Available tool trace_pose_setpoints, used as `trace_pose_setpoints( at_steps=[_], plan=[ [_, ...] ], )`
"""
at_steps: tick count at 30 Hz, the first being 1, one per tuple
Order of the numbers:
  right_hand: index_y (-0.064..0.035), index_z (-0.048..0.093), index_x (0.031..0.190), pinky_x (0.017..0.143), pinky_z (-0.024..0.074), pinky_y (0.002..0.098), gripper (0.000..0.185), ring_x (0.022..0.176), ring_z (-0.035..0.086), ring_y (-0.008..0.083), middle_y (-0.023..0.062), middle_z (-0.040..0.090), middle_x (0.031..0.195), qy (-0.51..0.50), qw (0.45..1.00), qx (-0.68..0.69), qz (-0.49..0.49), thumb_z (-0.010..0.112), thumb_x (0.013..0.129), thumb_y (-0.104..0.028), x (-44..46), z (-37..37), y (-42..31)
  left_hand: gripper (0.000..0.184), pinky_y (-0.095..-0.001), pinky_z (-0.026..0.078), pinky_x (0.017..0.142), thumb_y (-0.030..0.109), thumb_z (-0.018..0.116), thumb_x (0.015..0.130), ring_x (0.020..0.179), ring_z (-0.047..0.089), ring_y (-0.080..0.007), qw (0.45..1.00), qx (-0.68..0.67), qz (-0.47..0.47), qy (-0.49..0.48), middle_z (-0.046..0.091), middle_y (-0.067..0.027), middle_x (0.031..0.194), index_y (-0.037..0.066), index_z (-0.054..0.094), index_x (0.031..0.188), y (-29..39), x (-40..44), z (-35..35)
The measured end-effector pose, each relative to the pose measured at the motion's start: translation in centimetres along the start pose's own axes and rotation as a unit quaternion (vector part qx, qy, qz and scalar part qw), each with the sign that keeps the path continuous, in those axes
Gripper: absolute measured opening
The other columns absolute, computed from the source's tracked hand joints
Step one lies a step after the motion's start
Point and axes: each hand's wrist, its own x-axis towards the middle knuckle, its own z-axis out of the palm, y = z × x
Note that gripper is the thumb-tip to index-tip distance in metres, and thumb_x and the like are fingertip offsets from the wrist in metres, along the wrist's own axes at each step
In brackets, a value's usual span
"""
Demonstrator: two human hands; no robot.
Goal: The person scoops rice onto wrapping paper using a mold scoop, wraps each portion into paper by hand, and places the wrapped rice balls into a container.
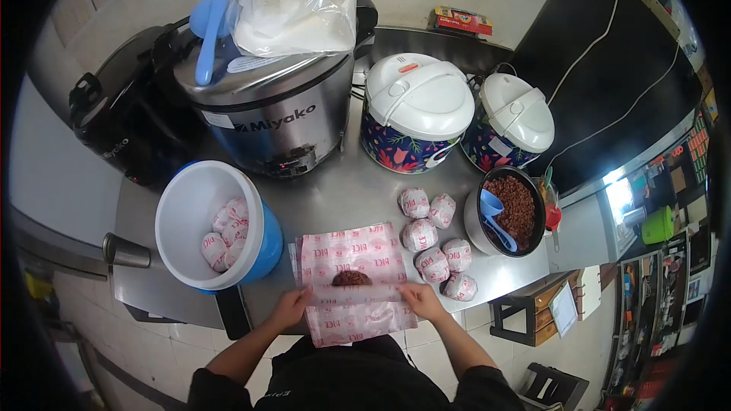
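Observation:
A stack of pink-and-white printed wrapping paper (pixel 343 243) lies at the table's front edge, with a mound of reddish-brown rice (pixel 352 278) on it. The near part of a sheet is raised and folded toward the mound, partly covering it. My left hand (pixel 292 307) pinches this paper at its left edge. At the right edge, my right hand (pixel 421 301) grips the same sheet, thumb and fingers closed. Several wrapped rice balls (pixel 419 235) sit just beyond my right hand. Behind them is a pot of cooked reddish-brown rice (pixel 520 196) with blue scoops (pixel 499 232) in it.
A blue bucket with a white interior (pixel 266 236) holds several wrapped balls at left, beside a metal cup (pixel 126 250). Along the back stand a large steel rice cooker (pixel 263 118), a black cooker (pixel 126 118) and two floral cookers (pixel 415 103). A plastic bag (pixel 297 7) rests on the steel lid.

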Motion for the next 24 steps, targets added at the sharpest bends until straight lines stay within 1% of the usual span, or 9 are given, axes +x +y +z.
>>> trace_pose_setpoints(
  at_steps=[4,7,9,10,11,12,16,21,24],
  plan=[
    [-0.0017,0.060,0.097,0.057,0.0485,0.0417,0.021,0.064,0.061,0.0384,0.0175,0.065,0.082,0.133,0.984,-0.111,0.035,0.059,0.085,-0.019,2.6,3.3,0.5,0.018,-0.0379,0.047,0.057,0.019,0.054,0.090,0.059,0.061,-0.0311,0.984,0.052,0.017,0.168,0.062,-0.0148,0.066,0.003,0.062,0.090,0.2,2.8,2.7],
    [-0.0059,0.055,0.107,0.057,0.0480,0.0407,0.035,0.064,0.059,0.0366,0.0162,0.062,0.082,0.151,0.949,-0.265,0.085,0.067,0.079,-0.023,3.1,3.6,-0.7,0.017,-0.0400,0.047,0.063,0.019,0.056,0.089,0.072,0.062,-0.0293,0.975,0.134,-0.045,0.169,0.064,-0.0147,0.080,0.003,0.059,0.095,3.7,2.4,2.2],
    [-0.0096,0.050,0.114,0.068,0.0489,0.0434,0.047,0.079,0.059,0.0360,0.0154,0.059,0.101,0.147,0.931,-0.328,0.061,0.069,0.074,-0.025,4.9,2.3,-1.9,0.025,-0.0422,0.046,0.083,0.021,0.054,0.089,0.098,0.060,-0.0274,0.916,0.314,0.081,0.235,0.060,-0.0139,0.109,0.007,0.056,0.109,5.0,2.1,2.2],
    [-0.0095,0.051,0.114,0.074,0.0470,0.0434,0.048,0.087,0.058,0.0352,0.0145,0.057,0.106,0.151,0.922,-0.351,-0.059,0.070,0.073,-0.025,6.5,1.9,-1.9,0.025,-0.0422,0.046,0.083,0.021,0.054,0.089,0.098,0.060,-0.0274,0.917,0.312,0.080,0.236,0.060,-0.0139,0.109,0.007,0.056,0.109,4.4,2.4,2.6],
    [-0.0094,0.052,0.113,0.080,0.0450,0.0435,0.049,0.095,0.056,0.0345,0.0136,0.055,0.111,0.152,0.900,-0.368,-0.176,0.071,0.072,-0.026,7.9,1.6,-2.0,0.030,-0.0435,0.040,0.092,0.021,0.055,0.087,0.110,0.052,-0.0256,0.923,0.288,0.228,0.115,0.053,-0.0121,0.121,0.009,0.054,0.114,3.4,2.8,3.1],
    [-0.0094,0.052,0.113,0.080,0.0450,0.0435,0.049,0.095,0.056,0.0345,0.0136,0.055,0.111,0.151,0.900,-0.368,-0.177,0.071,0.072,-0.026,9.3,1.4,-2.4,0.036,-0.0448,0.034,0.101,0.022,0.056,0.086,0.123,0.045,-0.0238,0.894,0.254,0.368,-0.008,0.045,-0.0102,0.134,0.011,0.052,0.120,2.7,2.9,3.5],
    [-0.0084,0.052,0.115,0.087,0.0401,0.0431,0.055,0.101,0.055,0.0326,0.0126,0.057,0.110,0.042,0.886,-0.428,-0.172,0.074,0.068,-0.030,13.4,0.7,-3.6,0.053,-0.0461,0.024,0.109,0.020,0.059,0.078,0.133,0.033,-0.0191,0.852,0.383,0.351,-0.061,0.039,-0.0035,0.141,0.013,0.047,0.129,4.4,1.4,4.6],
    [-0.0129,0.059,0.106,0.089,0.0386,0.0428,0.050,0.100,0.057,0.0286,0.0095,0.059,0.098,-0.115,0.912,-0.393,-0.032,0.076,0.062,-0.024,16.7,-0.4,-2.9,0.047,-0.0426,0.032,0.102,0.017,0.061,0.076,0.122,0.045,-0.0182,0.832,0.398,0.384,-0.040,0.049,-0.0008,0.131,0.014,0.053,0.123,4.9,2.9,3.9],
    [-0.0115,0.061,0.096,0.081,0.0445,0.0414,0.043,0.093,0.060,0.0281,0.0092,0.060,0.088,-0.128,0.877,-0.442,-0.141,0.077,0.058,-0.023,17.8,-1.1,-3.0,0.036,-0.0382,0.037,0.095,0.015,0.062,0.074,0.110,0.052,-0.0166,0.852,0.346,0.392,-0.015,0.057,0.0016,0.118,0.017,0.061,0.111,5.3,4.2,3.7]
  ],
)
